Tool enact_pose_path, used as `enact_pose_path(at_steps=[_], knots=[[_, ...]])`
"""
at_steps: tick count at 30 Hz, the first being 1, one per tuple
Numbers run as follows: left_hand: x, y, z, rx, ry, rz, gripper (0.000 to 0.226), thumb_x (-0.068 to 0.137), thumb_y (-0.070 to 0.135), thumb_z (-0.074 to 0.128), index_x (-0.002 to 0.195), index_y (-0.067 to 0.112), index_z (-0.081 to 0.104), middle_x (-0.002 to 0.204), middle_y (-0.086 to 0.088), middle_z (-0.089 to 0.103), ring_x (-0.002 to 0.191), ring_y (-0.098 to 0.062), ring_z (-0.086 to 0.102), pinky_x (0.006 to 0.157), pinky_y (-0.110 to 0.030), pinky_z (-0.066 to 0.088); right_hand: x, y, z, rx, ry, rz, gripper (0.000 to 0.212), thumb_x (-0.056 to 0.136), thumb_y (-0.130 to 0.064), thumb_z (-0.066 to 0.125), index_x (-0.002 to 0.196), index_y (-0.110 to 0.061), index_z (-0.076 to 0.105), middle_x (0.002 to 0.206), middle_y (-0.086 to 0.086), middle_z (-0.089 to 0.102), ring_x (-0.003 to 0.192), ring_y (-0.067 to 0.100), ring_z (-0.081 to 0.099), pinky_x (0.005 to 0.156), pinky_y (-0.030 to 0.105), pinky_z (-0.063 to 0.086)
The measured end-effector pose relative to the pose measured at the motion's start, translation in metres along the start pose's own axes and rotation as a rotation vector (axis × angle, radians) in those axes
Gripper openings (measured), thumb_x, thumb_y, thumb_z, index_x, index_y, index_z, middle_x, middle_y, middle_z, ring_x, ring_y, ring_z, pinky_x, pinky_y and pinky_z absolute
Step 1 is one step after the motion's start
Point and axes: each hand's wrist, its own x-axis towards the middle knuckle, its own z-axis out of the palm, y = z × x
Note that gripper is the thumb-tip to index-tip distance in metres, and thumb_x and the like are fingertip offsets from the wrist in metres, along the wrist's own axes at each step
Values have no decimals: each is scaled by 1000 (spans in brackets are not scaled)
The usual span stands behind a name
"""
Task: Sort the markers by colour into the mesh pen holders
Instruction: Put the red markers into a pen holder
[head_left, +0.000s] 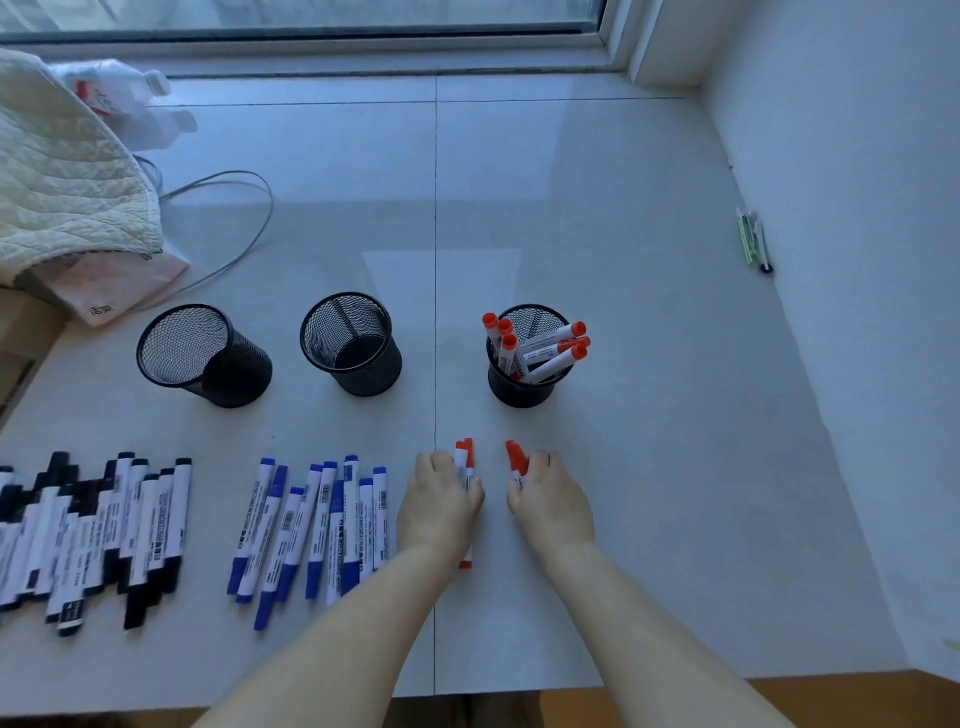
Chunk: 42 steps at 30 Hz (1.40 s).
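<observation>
Three black mesh holders stand in a row on the white surface: the left holder (202, 356) and the middle holder (350, 351) hold nothing, while the right holder (524, 387) contains several red-capped markers (553, 348). My left hand (439, 506) grips a few red markers (466, 457), caps pointing away from me. My right hand (550, 501) grips red markers (516, 457) too. Several blue markers (311, 530) lie in a row left of my left hand. Further left lies a row of black markers (98, 535).
A quilted cloth (62, 171), a plastic bottle (124, 93), a paper bag (104, 291) and a looped cable (234, 223) lie at the back left. A green-and-white item (753, 241) lies by the right wall. The near edge (519, 691) is under my forearms.
</observation>
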Motion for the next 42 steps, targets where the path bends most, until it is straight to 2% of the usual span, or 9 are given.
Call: enact_pose_path(at_steps=[5,9,13,16,21,24,29,36,42], knots=[[5,4,-5,78,-73,7,30,97,26,35,113,2,43,110,-11,45,88,-21,45,67,-23,29,-1,4,0,27,-35,27,24,91,-16,41,111,-3,45,114,13,52,96,33,57,65,32,33],[11,5,-20,-204,-176,-143,18,90,23,42,92,6,43,84,-7,48,70,-21,46,58,-30,33,-4,13,-23,496,38,248,11,82,-18,48,89,-11,43,77,4,52,74,29,53,62,30,37],[7,19,-36,-670,-364,-173,6,92,15,42,88,10,41,81,-9,60,67,-12,61,58,-25,50,5,14,-64,857,213,334,5,84,-15,48,86,-10,48,73,3,53,73,26,52,59,28,37],[8,33,-51,-754,-308,-83,4,93,13,40,93,13,45,74,-3,57,69,-15,59,69,-30,52,15,9,-101,1038,317,327,12,79,-23,49,77,-11,52,79,9,62,75,29,57,66,34,48],[16,55,-82,-989,-92,9,28,89,29,50,64,21,41,58,3,32,53,-14,29,51,-30,27,32,-9,-150,1128,510,209,19,87,-26,52,80,-9,54,73,11,62,71,34,61,72,49,53],[26,70,-104,-1195,9,-75,41,76,37,60,49,26,32,51,5,26,48,-13,23,51,-29,18,47,-22,-168,1112,553,99,19,87,-27,55,72,-15,54,71,8,64,72,32,64,73,48,54],[42,87,-119,-1415,74,-109,52,89,37,57,43,24,36,41,10,31,40,-9,29,40,-17,28,64,-37,-163,925,554,-152,19,86,-24,60,73,-11,57,50,-10,52,49,-6,55,51,1,37],[53,101,-126,-1599,117,3,57,89,45,50,36,24,46,40,9,42,39,-7,43,45,-21,41,87,-30,-141,532,353,-305,15,82,-21,66,76,-8,61,69,2,54,72,22,52,68,28,40],[56,107,-111,-1574,195,0,52,83,51,49,39,23,56,46,8,56,51,-10,55,70,-36,48,98,-26,-134,464,201,-118,29,87,-31,55,69,-10,57,92,13,51,97,28,46,80,33,38]])
